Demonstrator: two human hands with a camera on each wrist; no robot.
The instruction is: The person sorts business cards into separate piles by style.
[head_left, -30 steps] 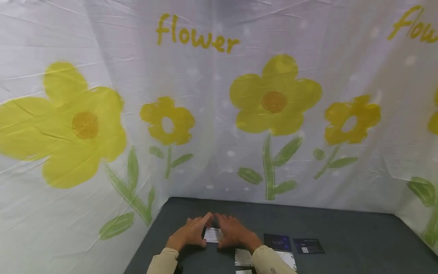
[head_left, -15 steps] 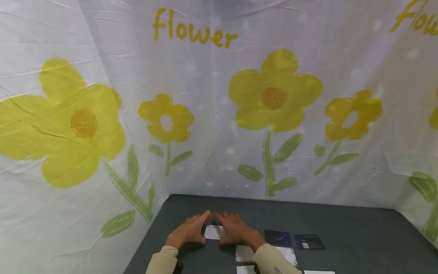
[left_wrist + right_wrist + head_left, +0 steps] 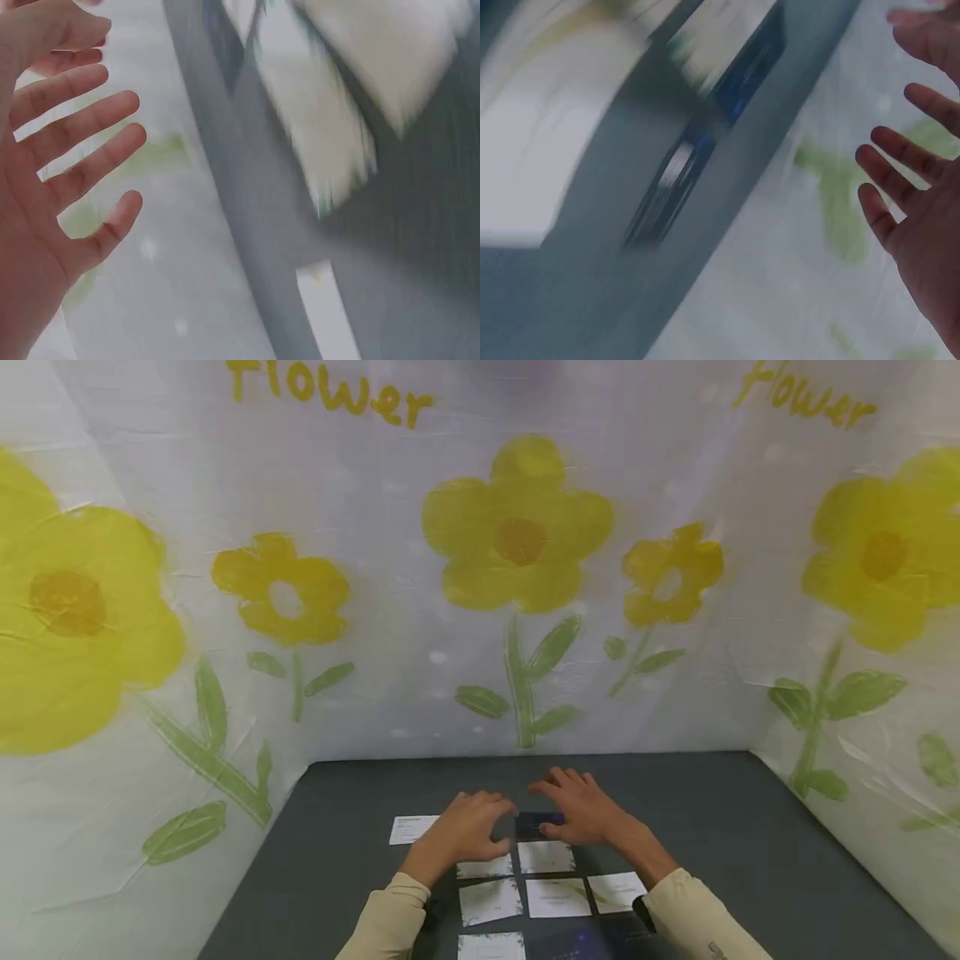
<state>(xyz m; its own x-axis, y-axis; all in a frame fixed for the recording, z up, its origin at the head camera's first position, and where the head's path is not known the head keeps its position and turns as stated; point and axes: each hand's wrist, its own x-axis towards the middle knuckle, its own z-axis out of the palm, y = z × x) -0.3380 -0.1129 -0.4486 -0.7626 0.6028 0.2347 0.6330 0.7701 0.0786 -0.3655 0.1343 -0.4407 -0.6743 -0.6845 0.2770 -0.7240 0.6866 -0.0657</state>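
My left hand (image 3: 467, 828) hovers over the rows of cards, its fingers relaxed and spread, holding nothing. Part of a white leaf-edged card (image 3: 486, 867) shows below it. To its left lies a white card with small print (image 3: 412, 830). My right hand (image 3: 583, 811), likewise loose and holding nothing, is above a dark blue card (image 3: 529, 828) and overlaps its right part. Another white leaf-edged card (image 3: 546, 857) sits just in front of that dark card. In the wrist views, the left palm (image 3: 37, 217) and right palm (image 3: 930, 240) face the camera, fingers apart.
Nearer on the dark grey table (image 3: 675, 785) lie more white cards, one slightly turned (image 3: 491, 902), one in the middle (image 3: 558, 898) and one at right (image 3: 617, 892). A dark blue card (image 3: 573, 941) is at the front. A flower-printed white curtain (image 3: 405, 710) encloses the table.
Both hands have left the small-print card at the left, moved right and spread apart over the other cards. The head view has turned right and down, showing more cards.
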